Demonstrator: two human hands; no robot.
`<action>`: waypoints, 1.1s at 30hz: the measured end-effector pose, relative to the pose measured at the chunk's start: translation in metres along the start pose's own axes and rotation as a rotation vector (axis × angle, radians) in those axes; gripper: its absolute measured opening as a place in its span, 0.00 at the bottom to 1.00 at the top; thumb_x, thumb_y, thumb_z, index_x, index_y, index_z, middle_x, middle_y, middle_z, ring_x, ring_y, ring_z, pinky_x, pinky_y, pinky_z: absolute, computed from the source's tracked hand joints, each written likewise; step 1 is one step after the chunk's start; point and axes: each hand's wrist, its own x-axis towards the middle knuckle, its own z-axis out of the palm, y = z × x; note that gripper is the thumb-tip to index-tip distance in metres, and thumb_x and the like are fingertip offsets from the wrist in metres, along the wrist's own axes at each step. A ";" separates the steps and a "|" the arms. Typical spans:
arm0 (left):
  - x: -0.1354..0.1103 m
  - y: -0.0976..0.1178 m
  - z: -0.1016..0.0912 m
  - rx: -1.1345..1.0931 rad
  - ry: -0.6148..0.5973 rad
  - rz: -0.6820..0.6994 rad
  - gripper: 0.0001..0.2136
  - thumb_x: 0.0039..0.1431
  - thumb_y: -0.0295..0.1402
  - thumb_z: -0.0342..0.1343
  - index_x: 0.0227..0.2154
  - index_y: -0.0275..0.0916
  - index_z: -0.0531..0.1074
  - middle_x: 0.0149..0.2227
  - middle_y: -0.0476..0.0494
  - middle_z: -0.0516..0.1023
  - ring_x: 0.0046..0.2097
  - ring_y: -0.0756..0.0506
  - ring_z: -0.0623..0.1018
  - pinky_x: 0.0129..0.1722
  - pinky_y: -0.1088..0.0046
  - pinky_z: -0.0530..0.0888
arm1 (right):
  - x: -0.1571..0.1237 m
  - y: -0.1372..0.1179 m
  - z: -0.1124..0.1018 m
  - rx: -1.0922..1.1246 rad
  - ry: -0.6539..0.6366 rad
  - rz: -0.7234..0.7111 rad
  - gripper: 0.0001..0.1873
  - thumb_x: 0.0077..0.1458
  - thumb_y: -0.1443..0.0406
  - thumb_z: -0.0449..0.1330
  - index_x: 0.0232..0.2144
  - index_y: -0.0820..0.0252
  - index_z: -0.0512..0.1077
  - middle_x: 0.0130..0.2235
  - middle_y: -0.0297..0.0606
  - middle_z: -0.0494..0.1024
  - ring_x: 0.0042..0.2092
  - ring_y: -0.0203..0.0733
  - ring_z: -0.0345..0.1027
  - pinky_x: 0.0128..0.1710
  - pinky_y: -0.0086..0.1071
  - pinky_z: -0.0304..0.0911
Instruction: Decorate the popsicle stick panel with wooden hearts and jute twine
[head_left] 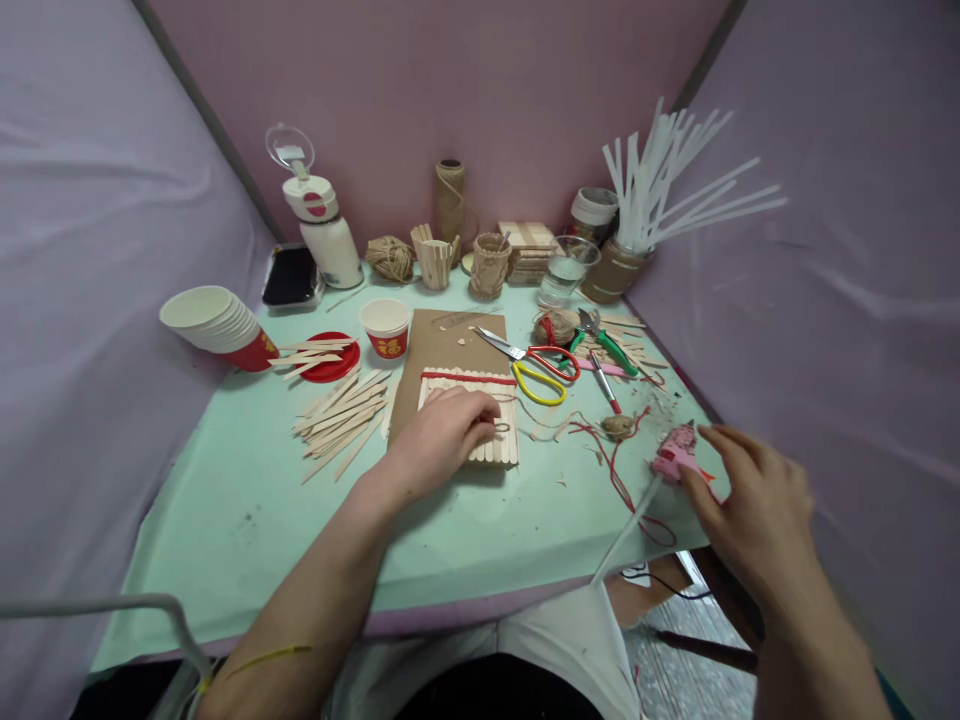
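My left hand [444,433] rests on a raft of wooden craft sticks [495,415] edged with a red strip, its fingers curled down and pinching a loop of twine against the sticks. The raft lies on a brown cardboard sheet [439,345]. My right hand [750,510] is at the table's right edge, fingers apart, touching the back of a pink glue gun [675,452] that has a white glue stick [626,530] poking out toward me.
Loose craft sticks [337,410] lie left of the cardboard, with red paper cups [217,325] and a red lid [330,357] beyond. Scissors [536,368], pliers [609,345], red cord [622,480], twine balls, a water bottle [322,220] and a jar of white strips [645,200] crowd the back and right.
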 end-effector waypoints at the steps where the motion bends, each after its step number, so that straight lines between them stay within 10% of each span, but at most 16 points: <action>1: 0.000 0.000 0.000 0.002 0.001 -0.007 0.01 0.62 0.29 0.55 0.35 0.39 0.69 0.34 0.48 0.76 0.39 0.46 0.72 0.41 0.68 0.67 | 0.009 -0.020 -0.011 0.110 0.077 -0.104 0.19 0.60 0.58 0.55 0.51 0.59 0.70 0.50 0.52 0.74 0.49 0.59 0.67 0.45 0.49 0.60; 9: -0.001 -0.001 0.002 0.008 0.029 -0.014 0.01 0.62 0.28 0.55 0.36 0.39 0.68 0.36 0.48 0.76 0.39 0.46 0.73 0.41 0.68 0.68 | 0.057 -0.140 -0.010 0.381 0.073 -0.559 0.08 0.61 0.64 0.61 0.44 0.54 0.73 0.42 0.36 0.81 0.44 0.46 0.66 0.46 0.44 0.47; 26: -0.017 -0.002 -0.016 0.051 0.071 0.066 0.05 0.64 0.28 0.53 0.39 0.39 0.72 0.40 0.44 0.76 0.45 0.44 0.71 0.45 0.65 0.67 | 0.052 -0.142 0.008 0.450 -0.017 -0.462 0.06 0.62 0.66 0.59 0.32 0.56 0.73 0.34 0.31 0.80 0.39 0.44 0.63 0.44 0.43 0.44; 33: -0.018 -0.005 -0.014 0.091 0.030 0.029 0.05 0.64 0.30 0.53 0.36 0.39 0.74 0.38 0.45 0.74 0.43 0.44 0.71 0.43 0.65 0.66 | 0.053 -0.144 0.006 0.570 -0.297 -0.285 0.06 0.63 0.66 0.57 0.31 0.56 0.71 0.36 0.33 0.78 0.42 0.44 0.64 0.44 0.39 0.48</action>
